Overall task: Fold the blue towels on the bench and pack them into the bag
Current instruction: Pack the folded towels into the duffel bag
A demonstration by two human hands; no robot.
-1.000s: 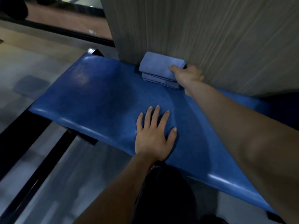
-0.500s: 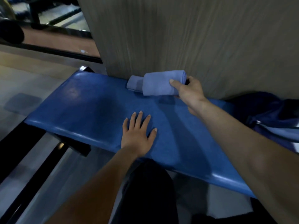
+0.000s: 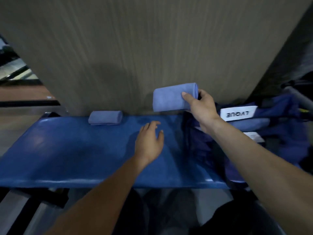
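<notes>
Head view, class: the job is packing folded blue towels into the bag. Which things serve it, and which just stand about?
Job: held towel, right hand, towel on bench, bench, bag.
Bystanders: wall panel, left hand.

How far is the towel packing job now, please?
Done: both towels in view look folded. In hand: the right hand grips one folded towel in the air beside the open bag; the left hand is over the bench. Left: a second folded towel lies by the wall.
</notes>
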